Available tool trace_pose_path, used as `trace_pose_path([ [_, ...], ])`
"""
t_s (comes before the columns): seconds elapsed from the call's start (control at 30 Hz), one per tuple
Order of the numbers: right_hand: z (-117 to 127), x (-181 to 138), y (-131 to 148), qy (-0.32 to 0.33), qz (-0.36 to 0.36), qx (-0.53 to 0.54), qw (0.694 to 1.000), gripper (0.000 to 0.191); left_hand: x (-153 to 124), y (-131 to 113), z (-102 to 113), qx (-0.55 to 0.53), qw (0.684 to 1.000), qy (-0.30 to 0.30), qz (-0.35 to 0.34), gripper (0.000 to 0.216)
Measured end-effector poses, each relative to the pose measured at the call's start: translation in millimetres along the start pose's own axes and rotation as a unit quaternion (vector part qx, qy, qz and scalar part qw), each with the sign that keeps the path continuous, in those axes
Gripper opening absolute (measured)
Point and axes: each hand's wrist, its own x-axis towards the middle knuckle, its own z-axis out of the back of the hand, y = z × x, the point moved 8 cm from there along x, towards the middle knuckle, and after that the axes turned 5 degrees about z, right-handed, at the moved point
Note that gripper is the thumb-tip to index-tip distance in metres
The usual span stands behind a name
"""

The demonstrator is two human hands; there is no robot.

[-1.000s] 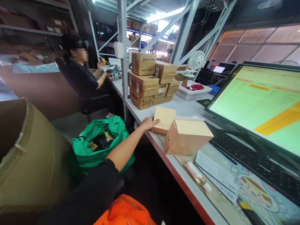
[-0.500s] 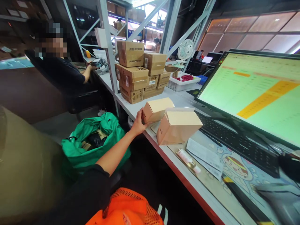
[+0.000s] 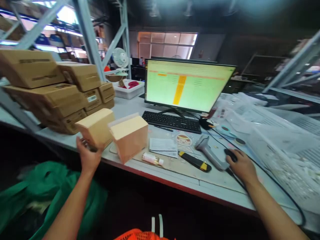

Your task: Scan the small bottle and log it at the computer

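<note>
My left hand (image 3: 89, 156) grips the near end of a small tan cardboard box (image 3: 98, 125) at the desk's front edge. Its fingers lie on the left of that end and the thumb on the right. Just to the right stands a second tan box (image 3: 133, 141), apart from the hand. My right hand (image 3: 242, 166) is closed over a black computer mouse (image 3: 230, 155) on the desk mat. Left of the mouse lies a grey barcode scanner (image 3: 211, 154). A yellow-and-black utility knife (image 3: 195, 161), a paper slip (image 3: 163, 146) and a small bottle (image 3: 152, 159) lie nearer the boxes.
Behind the mat stand a keyboard (image 3: 172, 122) and a lit monitor (image 3: 185, 86). Brown cartons (image 3: 52, 100) are stacked at the left. Clear plastic bins (image 3: 282, 163) line the right side. A green bag (image 3: 60, 196) sits below the desk, and a cable (image 3: 270, 171) runs along the right.
My view has swung right, away from the seated person. My right hand now shows on the mouse. The left hand stays at the small box, which is still on the desk.
</note>
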Motion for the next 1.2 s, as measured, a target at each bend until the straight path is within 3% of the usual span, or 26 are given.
trace_pose_path([
  [0.1,1,-1,5,0.007,-0.017,-0.018,1.000,0.047,-25,-37,36,-0.010,0.989,-0.112,-0.092,0.076],
  [0.17,1,-2,9,0.016,-0.027,-0.023,0.999,0.047,-54,-68,55,-0.038,0.980,-0.142,-0.137,0.062],
  [0.23,3,-3,11,0.015,-0.035,-0.025,0.999,0.046,-84,-104,59,-0.088,0.975,-0.106,-0.176,0.060],
  [0.3,4,-4,13,0.012,-0.037,-0.025,0.999,0.045,-108,-145,44,-0.134,0.965,0.013,-0.223,0.056],
  [0.43,3,-5,14,0.008,-0.032,-0.024,0.999,0.041,-143,-238,-15,-0.185,0.873,0.284,-0.351,0.040],
  [0.53,4,-6,15,0.000,-0.027,-0.020,0.999,0.038,-142,-294,-80,-0.188,0.818,0.390,-0.378,0.021],
  [0.63,5,-7,17,-0.003,-0.025,-0.015,1.000,0.038,-130,-327,-171,-0.161,0.810,0.454,-0.335,0.017],
  [0.77,5,-9,19,0.002,-0.036,-0.014,0.999,0.039,-140,-330,-295,0.050,0.788,0.512,-0.339,0.025],
  [0.87,4,-10,20,0.013,-0.043,-0.013,0.999,0.041,-159,-315,-352,0.119,0.765,0.535,-0.338,0.037],
  [1.03,5,-11,21,0.005,-0.036,-0.015,0.999,0.040,-192,-299,-401,0.147,0.748,0.554,-0.334,0.065],
  [1.2,7,-12,21,-0.012,-0.028,-0.018,0.999,0.040,-209,-302,-422,0.153,0.749,0.552,-0.333,0.063],
])
